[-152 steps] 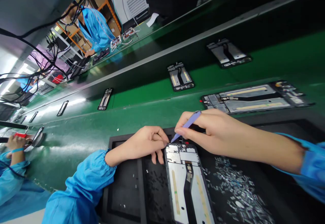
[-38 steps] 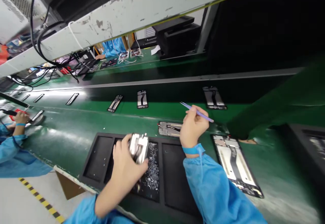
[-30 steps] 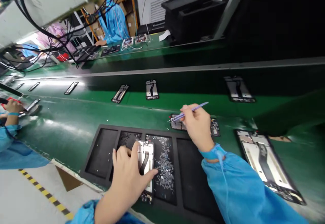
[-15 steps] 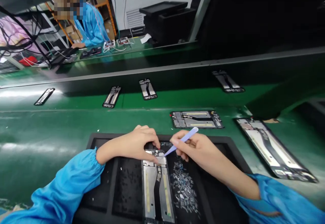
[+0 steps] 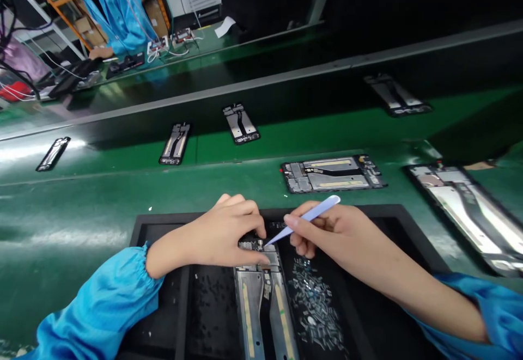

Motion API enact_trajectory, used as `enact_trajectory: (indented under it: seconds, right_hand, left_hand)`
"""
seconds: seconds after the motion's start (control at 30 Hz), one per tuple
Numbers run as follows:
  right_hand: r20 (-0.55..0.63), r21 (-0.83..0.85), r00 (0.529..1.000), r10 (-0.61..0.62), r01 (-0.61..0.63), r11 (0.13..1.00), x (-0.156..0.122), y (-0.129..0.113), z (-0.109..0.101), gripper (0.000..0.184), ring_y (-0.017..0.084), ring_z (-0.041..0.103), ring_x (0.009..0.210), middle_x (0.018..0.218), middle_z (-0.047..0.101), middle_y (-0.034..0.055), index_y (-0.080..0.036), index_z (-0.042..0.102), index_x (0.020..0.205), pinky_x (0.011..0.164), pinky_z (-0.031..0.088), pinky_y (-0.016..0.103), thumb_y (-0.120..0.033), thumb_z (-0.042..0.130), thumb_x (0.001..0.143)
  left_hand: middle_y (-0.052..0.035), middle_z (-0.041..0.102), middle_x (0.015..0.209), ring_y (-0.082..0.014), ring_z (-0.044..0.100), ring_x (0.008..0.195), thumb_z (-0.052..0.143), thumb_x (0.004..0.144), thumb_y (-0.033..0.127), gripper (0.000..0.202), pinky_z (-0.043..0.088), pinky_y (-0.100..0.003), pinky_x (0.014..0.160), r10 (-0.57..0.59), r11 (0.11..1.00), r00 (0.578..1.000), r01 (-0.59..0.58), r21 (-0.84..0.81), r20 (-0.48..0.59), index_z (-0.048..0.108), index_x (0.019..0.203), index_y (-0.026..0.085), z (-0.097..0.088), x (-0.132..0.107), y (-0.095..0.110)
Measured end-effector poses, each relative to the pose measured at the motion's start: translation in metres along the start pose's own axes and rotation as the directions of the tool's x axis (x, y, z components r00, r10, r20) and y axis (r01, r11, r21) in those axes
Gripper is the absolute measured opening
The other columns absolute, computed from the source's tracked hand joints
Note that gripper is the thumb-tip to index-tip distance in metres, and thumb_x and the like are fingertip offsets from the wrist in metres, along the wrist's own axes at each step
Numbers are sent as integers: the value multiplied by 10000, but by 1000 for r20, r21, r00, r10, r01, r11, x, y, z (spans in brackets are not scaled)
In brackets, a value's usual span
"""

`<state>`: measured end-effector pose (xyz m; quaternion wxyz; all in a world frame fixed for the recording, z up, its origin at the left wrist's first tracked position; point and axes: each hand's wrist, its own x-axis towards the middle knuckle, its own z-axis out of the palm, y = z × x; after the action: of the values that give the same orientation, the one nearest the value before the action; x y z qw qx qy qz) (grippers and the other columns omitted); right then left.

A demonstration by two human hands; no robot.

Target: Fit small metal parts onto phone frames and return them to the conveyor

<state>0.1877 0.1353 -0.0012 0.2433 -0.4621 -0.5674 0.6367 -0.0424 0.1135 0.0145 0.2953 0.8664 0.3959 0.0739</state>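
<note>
A phone assembly (image 5: 250, 308) with its inside showing lies lengthwise on a black tray (image 5: 157, 217); a dark flex strip runs down its silver middle. My left hand (image 5: 231, 232) grips its top end, fingers at the far edge and thumb across the circuit area. Pinched in my right hand (image 5: 322, 228) is a pair of light purple tweezers (image 5: 312, 212), its tip down at the top of the phone assembly near my left thumb. Whether the tip holds a part is too small to tell. Many tiny clear and silvery pieces (image 5: 314, 305) lie right of the phone assembly.
Beyond the tray, another opened phone (image 5: 335, 174) lies sideways on the green bench (image 5: 81, 196), with a larger-looking one (image 5: 469, 207) at right. Several more phones, such as this one (image 5: 241, 124), lie farther back. A person in a blue sleeve (image 5: 122, 11) sits across the bench.
The view has shifted and come a little closer, so the background phones sit differently. Both hands keep their hold, and the tweezers' tip stays at the phone assembly's top.
</note>
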Motion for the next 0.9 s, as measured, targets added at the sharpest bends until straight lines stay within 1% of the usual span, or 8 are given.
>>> enact_trajectory:
  seconds: [0.13,0.23,0.3,0.4,0.5,0.57,0.73,0.9]
  right_hand:
    - [-11,66,1000,-27,28,997,0,1,-1,413,142,617,483,562,659,30,-182,684,646,454,525,237,-570,768,758]
    - [-149,151,985,-92,115,982,1,2,-9,428,118,557,465,550,602,-8,-196,633,678,430,470,226,-596,713,809]
    - [-211,107,965,-156,181,978,1,2,-17,432,112,526,467,544,564,-24,-204,615,685,434,444,227,-605,687,828]
    - [-121,-92,960,-253,243,966,1,1,-30,397,119,541,504,585,576,-13,-203,661,728,476,449,240,-572,644,875]
    - [57,-249,967,-250,256,934,-1,3,-39,311,133,579,573,679,642,5,-214,721,836,502,443,241,-509,638,893]
    - [113,-332,965,-235,259,907,-2,5,-43,290,138,581,597,701,660,6,-222,726,832,510,428,241,-491,638,893]
    - [115,-456,961,-253,277,846,0,7,-46,337,127,541,543,662,646,-2,-213,710,783,491,379,249,-499,598,921]
    - [122,-515,958,-261,286,808,-1,3,-46,339,132,553,557,671,657,-1,-211,708,782,514,392,261,-504,611,924]
  left_hand:
    - [-10,582,986,-188,505,938,713,902,492,310,349,-330,850,27,999,1000,-27,35,-11,648,983,200,2,0,0]
    - [-18,583,983,-193,513,944,658,950,461,268,344,-333,846,42,997,999,-40,61,-25,642,989,197,3,0,1]
    - [-21,587,983,-194,516,947,620,976,441,247,340,-338,849,53,996,998,-51,75,-36,634,993,195,4,-1,2]
    - [-24,587,972,-192,512,937,557,1014,394,214,338,-347,849,62,994,997,-57,91,-46,625,993,192,5,-1,4]
    - [-30,576,953,-193,503,916,479,1048,348,226,335,-357,842,64,992,997,-58,114,-50,626,978,190,6,0,5]
    - [-35,568,946,-192,496,901,438,1064,331,257,335,-361,837,67,990,997,-61,129,-41,627,967,186,6,0,6]
    - [-41,565,950,-188,491,889,415,1073,307,271,341,-360,823,85,984,995,-75,160,-58,630,973,176,10,-1,6]
    - [-35,583,942,-184,518,886,433,1069,285,246,361,-358,798,111,982,988,-93,162,-109,627,973,168,11,-1,0]
